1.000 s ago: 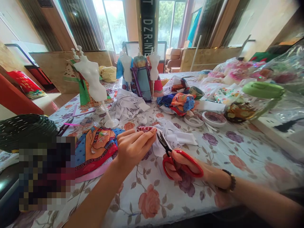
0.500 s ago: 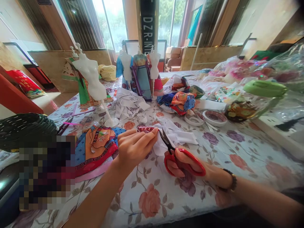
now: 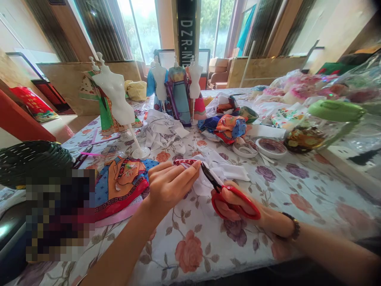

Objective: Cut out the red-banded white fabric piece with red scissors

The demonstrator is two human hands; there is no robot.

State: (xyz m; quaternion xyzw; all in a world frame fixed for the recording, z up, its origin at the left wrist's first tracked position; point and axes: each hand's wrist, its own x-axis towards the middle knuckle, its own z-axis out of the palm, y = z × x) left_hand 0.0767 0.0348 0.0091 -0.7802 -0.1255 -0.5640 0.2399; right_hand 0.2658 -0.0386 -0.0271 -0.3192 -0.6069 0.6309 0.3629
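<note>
The left hand (image 3: 168, 184) pinches a white cloth (image 3: 205, 180) with a red patterned trim (image 3: 184, 162) between thumb and fingertips, holding it just above the table (image 3: 297, 186), near the middle of its front edge. The right hand (image 3: 235, 204) grips red scissors (image 3: 230, 198), fingers through the loops; the dark blades are slightly parted at the cloth's edge, beside the left fingertips. A white mannequin (image 3: 114, 97) stands toward the table's left edge, behind a folded orange-and-blue garment (image 3: 122, 184).

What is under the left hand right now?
The left hand pinches a white fabric piece with red patterned trim over the flowered tablecloth. The scissors meet its edge. How far the fabric runs beneath the palm is hidden.
</note>
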